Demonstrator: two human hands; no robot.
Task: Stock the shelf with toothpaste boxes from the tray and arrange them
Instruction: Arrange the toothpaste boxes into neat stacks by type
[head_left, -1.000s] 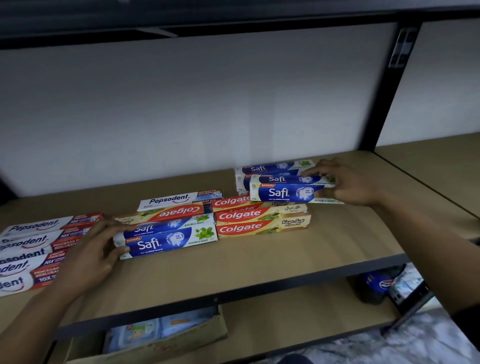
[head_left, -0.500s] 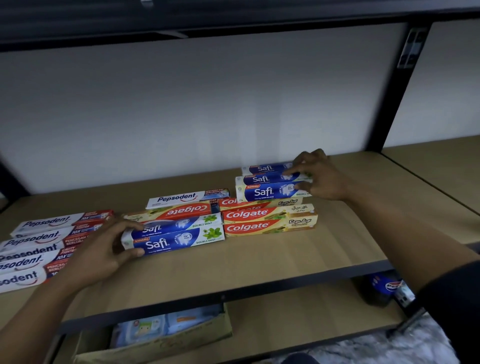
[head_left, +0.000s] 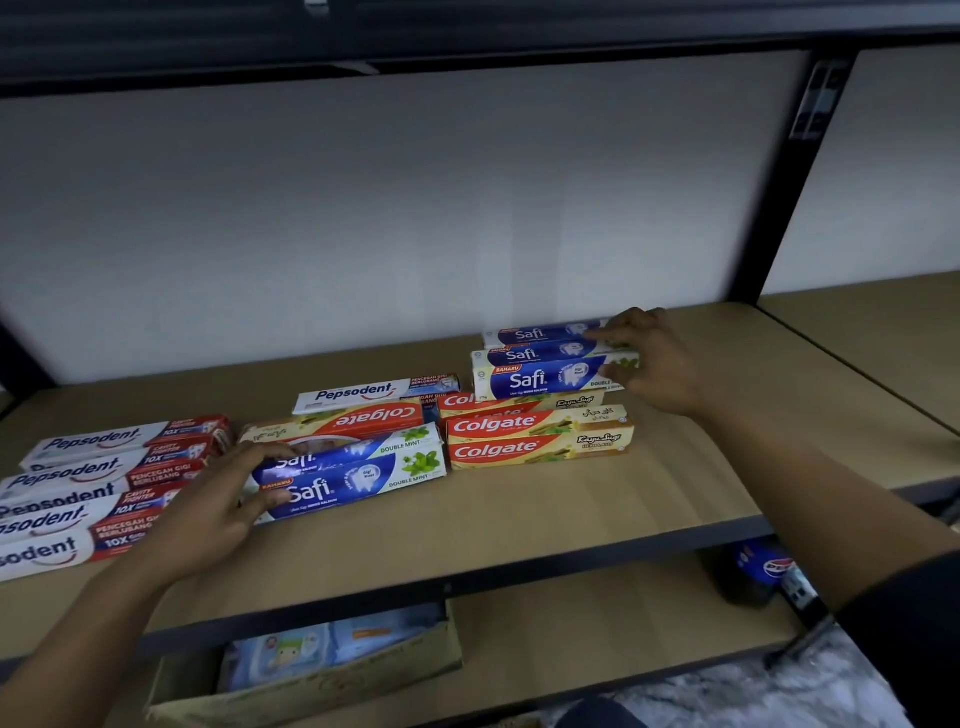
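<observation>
Nearest, on the lower level: a cardboard box (head_left: 311, 691) with pale blue packs (head_left: 291, 649) inside, and a dark bottle (head_left: 753, 577) off to the right by the frame.

The toothpaste all lay on the wooden shelf (head_left: 519, 519) above that.

The left hand (head_left: 213, 514) was on the left end of the front Safi boxes (head_left: 358, 473). The thumb was against the front face and the fingers were curled over the top, so it had a grip. Those boxes lay lengthwise near the front edge.

Left of that hand, the Pepsodent boxes (head_left: 88, 483) lay in a tight row, touching each other and angled slightly.

Right of the front Safi boxes, just beside them, the Colgate boxes (head_left: 535, 436) were squared up with logos upright. Another Colgate box sat partly hidden behind them.

Behind the front Safi boxes, touching them, was an inverted Colgate box (head_left: 353, 420) with its logo upside down. Behind that lay a single Pepsodent box (head_left: 374, 393).

Furthest back on the right was the rear Safi stack (head_left: 535, 371), right behind the Colgate group.

The right hand (head_left: 654, 364) held the stack's right end. Its fingers were bent over the top and its thumb was on the front box.

The white back panel (head_left: 415, 208) closed off the rear. A black post (head_left: 800, 208) stood to the right.
</observation>
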